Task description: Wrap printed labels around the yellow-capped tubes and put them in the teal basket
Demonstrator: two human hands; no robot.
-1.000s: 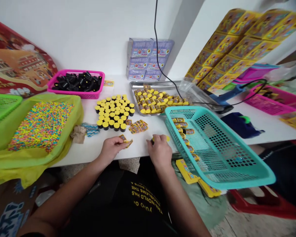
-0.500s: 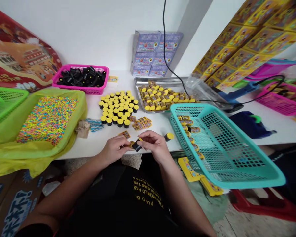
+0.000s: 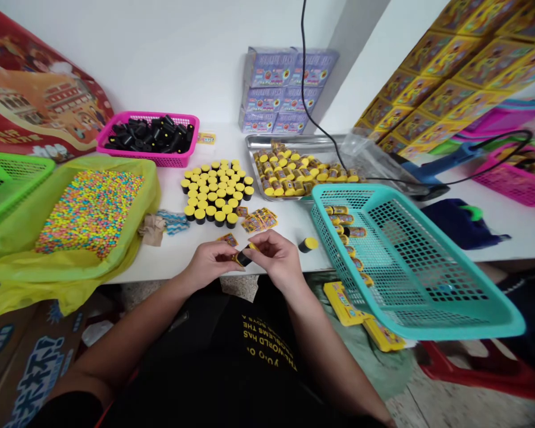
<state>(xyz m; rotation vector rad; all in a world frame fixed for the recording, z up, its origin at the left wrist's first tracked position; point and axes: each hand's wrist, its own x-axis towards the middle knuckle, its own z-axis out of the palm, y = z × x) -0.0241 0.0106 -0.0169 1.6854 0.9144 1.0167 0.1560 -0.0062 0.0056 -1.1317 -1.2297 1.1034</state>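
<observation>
Above the table's front edge, my right hand [image 3: 277, 259] pinches a small black tub with a yellow lid [image 3: 245, 257], held tilted. My left hand [image 3: 210, 263] is closed at the tub's left side, its fingers on a printed label that is mostly hidden and appears to touch the tub. A loose label [image 3: 228, 239] lies just behind my left hand, and a pile of labels [image 3: 260, 220] lies farther back. Many upright black tubs with yellow lids [image 3: 216, 193] stand together beyond my hands. One more lidded tub [image 3: 309, 244] lies right of my right hand.
At right, a turquoise basket [image 3: 410, 205] overhanging the table edge holds labelled tubs. Behind it, a metal tray [image 3: 256, 144] carries more. Left are a yellow-lined bin [image 3: 149, 178] of coloured candies and a pink basket [image 3: 147, 156] of black tubs. A black cable [image 3: 304, 77] hangs across the back.
My left hand has moved slightly right, bringing the label against the tub, and its fingers now cover more of both. The view has shifted a little.
</observation>
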